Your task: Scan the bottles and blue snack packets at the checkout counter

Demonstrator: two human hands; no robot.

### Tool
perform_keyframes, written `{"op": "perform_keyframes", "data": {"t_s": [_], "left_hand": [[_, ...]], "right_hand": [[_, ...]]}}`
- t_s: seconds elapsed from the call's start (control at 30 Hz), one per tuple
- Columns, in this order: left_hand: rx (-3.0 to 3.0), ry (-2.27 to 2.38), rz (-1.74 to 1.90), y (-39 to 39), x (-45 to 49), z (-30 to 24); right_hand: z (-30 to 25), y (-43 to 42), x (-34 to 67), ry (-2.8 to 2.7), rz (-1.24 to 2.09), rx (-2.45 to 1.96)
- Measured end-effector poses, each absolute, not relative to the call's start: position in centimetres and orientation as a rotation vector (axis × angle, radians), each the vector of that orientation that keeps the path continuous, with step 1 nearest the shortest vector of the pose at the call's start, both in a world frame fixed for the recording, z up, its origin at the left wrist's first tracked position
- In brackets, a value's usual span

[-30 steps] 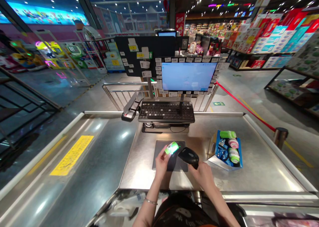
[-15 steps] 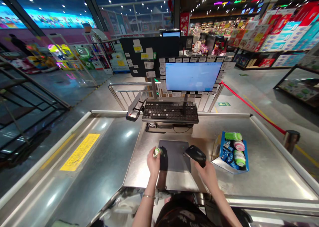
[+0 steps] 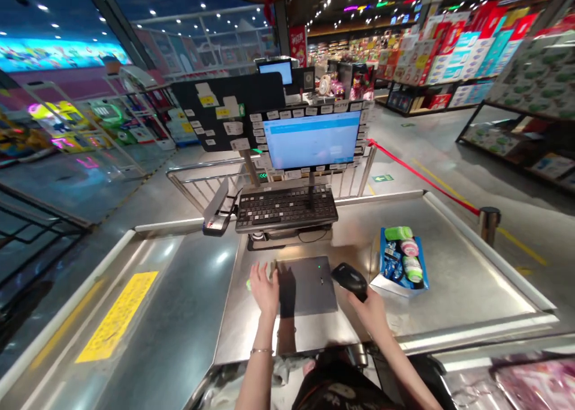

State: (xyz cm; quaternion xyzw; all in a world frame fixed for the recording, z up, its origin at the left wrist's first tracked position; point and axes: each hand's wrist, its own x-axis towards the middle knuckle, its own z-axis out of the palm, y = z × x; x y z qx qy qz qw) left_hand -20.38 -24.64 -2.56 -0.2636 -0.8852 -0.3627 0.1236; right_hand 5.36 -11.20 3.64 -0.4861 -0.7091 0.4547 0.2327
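Observation:
My left hand [image 3: 265,290] hovers over the steel counter [image 3: 251,320] with fingers spread, and nothing shows in it. A small green item [image 3: 248,285], partly hidden by my fingers, lies just left of that hand. My right hand [image 3: 371,313] grips a black handheld barcode scanner [image 3: 349,281] above the right edge of a dark grey scanning pad [image 3: 309,287]. To the right of the scanner lies a blue package [image 3: 399,260] holding green and pink bottles.
A keyboard [image 3: 286,209] and a monitor [image 3: 311,140] stand beyond the pad, with a steel railing [image 3: 197,182] behind them. Steel rims edge the counter. A red rope [image 3: 417,176] runs to a post at the right. Store shelves fill the background.
My left hand has opened and moved left, and the green item no longer shows in its grip. The scanner stays in my right hand. The whole view has swung, shifting the scene left.

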Motion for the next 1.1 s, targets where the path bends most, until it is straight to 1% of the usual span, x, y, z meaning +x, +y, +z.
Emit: {"op": "perform_keyframes", "data": {"t_s": [0.17,0.3,0.37,0.5,0.67,0.8,0.87,0.93,1.03,1.1], "left_hand": [[-1.446,-2.447,-1.39,-15.1,-12.9,-0.8],[-1.929,-2.269,-1.491,-8.0,-6.2,-0.5],[-2.074,-2.215,-1.5,-5.0,-3.6,-0.5],[-2.091,-2.251,-1.459,1.3,-0.5,-0.4],[-2.034,-2.359,-1.381,8.1,0.0,-0.3],[-2.136,-2.323,-1.261,10.3,-0.7,0.4],[-2.169,-2.292,-1.268,10.3,-1.1,1.1],[-2.12,-2.305,-1.422,9.7,-1.7,1.7],[-1.873,-2.396,-2.041,7.3,-2.6,2.0],[-1.695,-2.424,-2.376,4.7,-3.4,1.6]], "right_hand": [[3.7,-9.2,8.3,-1.676,1.178,-1.352],[4.2,-7.7,11.8,-1.494,1.086,-1.471],[4.4,-7.2,13.5,-1.428,1.032,-1.511],[4.7,-6.6,15.8,-1.343,0.946,-1.553],[4.4,-5.8,17.0,-1.316,0.906,-1.576],[4.4,-5.4,17.3,-1.346,0.905,-1.581],[4.5,-5.2,17.4,-1.357,0.904,-1.588],[4.7,-5.1,17.4,-1.358,0.898,-1.594],[4.9,-5.0,17.3,-1.374,0.887,-1.588],[5.2,-5.0,17.0,-1.433,0.889,-1.59]]}}
